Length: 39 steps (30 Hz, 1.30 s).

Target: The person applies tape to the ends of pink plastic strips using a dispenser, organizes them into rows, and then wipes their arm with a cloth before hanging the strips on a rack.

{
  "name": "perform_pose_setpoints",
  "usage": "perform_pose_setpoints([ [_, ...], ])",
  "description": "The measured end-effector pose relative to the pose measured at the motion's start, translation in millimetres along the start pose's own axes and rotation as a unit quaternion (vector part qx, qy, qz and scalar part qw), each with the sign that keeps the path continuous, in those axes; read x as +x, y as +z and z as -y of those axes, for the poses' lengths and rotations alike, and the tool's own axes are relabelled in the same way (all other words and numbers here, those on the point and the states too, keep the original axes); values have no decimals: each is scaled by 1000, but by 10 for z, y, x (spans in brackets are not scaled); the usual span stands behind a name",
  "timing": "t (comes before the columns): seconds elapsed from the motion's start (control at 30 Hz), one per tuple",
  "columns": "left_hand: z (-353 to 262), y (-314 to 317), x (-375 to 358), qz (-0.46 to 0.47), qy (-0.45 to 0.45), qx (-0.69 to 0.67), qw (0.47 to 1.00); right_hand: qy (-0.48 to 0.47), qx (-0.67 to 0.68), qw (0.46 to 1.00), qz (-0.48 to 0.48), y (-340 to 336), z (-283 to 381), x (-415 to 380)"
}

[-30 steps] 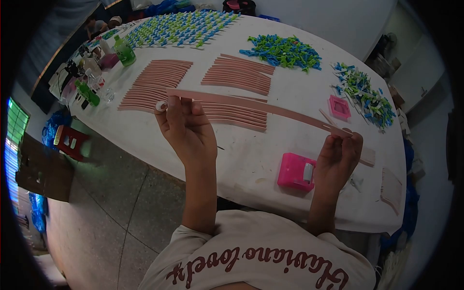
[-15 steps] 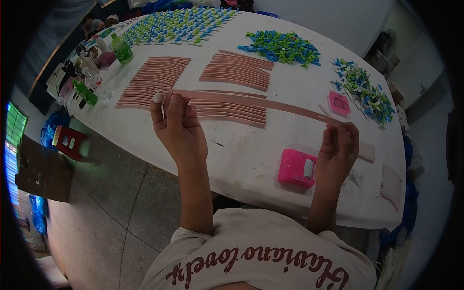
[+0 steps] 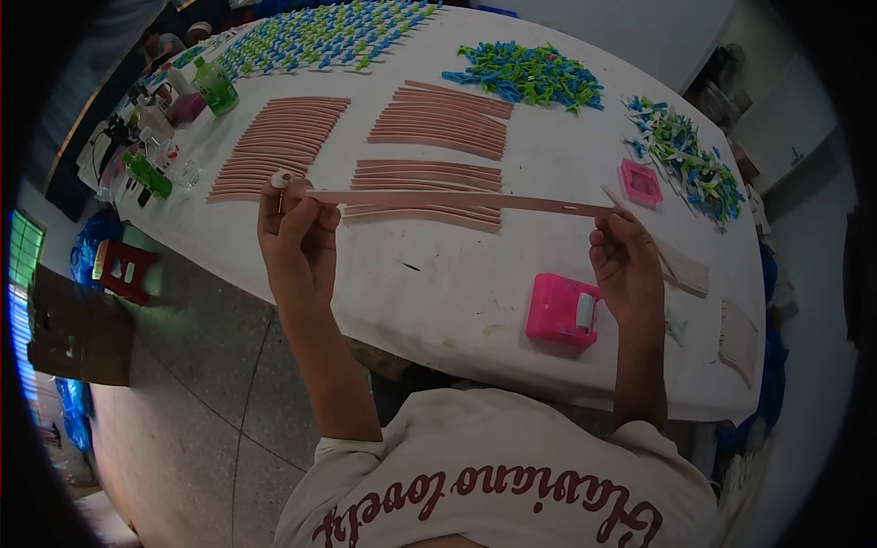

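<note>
Since the frame a second back, both hands have dropped lower and nearer the table's front edge, and the long pink strip now runs almost level across mid-frame instead of sloping down to the right. The left hand pinches the strip's left end between closed fingers; a white wrap shows on one fingertip. The right hand holds the right end with a narrow pinch, fingers closed on it. The strip hangs just above the white table, in front of the nearest stack. Counts: four groups of pink strips laid flat, namely one fanned row at upper left, one stack at upper centre, and two short stacks at centre. Two pink square holders: one lower right near the right hand, one farther right. Three spreads of blue-green clips. Two green bottles at upper left.
</note>
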<state>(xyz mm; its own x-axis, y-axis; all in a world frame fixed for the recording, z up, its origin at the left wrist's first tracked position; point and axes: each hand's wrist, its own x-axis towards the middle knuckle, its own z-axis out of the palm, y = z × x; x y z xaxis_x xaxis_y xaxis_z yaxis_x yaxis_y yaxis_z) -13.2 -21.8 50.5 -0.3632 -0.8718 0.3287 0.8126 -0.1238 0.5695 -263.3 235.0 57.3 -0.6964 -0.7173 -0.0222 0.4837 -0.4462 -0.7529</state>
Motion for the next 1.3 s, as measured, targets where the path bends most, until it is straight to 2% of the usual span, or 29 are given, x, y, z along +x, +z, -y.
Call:
perform_pose_setpoints([
  [0.1, -13, -42, 46, 10, -6, -9, 1000, 27, -48, 998, 5, 32, 46, 85],
  [0.17, -43, -102, 68, 27, -7, 63, 998, 19, -135, 990, 37, 40, 74, 169],
  [0.2, -52, -168, 86, 29, -8, 62, 998, 17, -135, 990, 36, 40, 83, 218],
  [0.27, -58, -326, 130, 42, -7, 147, 988, -24, -230, 969, 93, 26, 88, 336],
  [0.3, -64, -347, 159, 42, -8, 147, 988, -24, -230, 969, 92, -8, 91, 407],
  [0.37, -81, -378, 200, 93, -16, 220, 971, -42, -334, 928, 158, -95, 101, 550],
  [0.4, -92, -380, 236, 91, -16, 221, 971, -41, -334, 928, 159, -87, 120, 605],
  [0.47, -112, -375, 354, 169, -33, 346, 923, -24, -435, 886, 161, -54, 154, 710],
  [0.6, 11, -513, 683, 180, -42, 397, 899, -32, -478, 861, 174, -127, 76, 1048],
  [0.67, 99, -577, 867, 216, -48, 432, 874, -67, -552, 808, 195, -145, 13, 1230],
  [0.8, 357, -791, 1270, 216, -61, 453, 863, -99, -593, 775, 191, -260, -262, 1632],
  [0.87, 476, -912, 1446, 220, -81, 495, 837, -165, -593, 760, 208, -296, -415, 1785],
  [0.97, 628, -1050, 1637, 235, -78, 529, 811, -169, -615, 739, 217, -326, -554, 1950],
  [1.1, 769, -1106, 1780, 221, -98, 544, 803, -166, -613, 740, 221, -412, -697, 2124],
  [1.3, 944, -1204, 1969, 254, -96, 542, 795, -139, -622, 739, 216, -516, -810, 2285],
])
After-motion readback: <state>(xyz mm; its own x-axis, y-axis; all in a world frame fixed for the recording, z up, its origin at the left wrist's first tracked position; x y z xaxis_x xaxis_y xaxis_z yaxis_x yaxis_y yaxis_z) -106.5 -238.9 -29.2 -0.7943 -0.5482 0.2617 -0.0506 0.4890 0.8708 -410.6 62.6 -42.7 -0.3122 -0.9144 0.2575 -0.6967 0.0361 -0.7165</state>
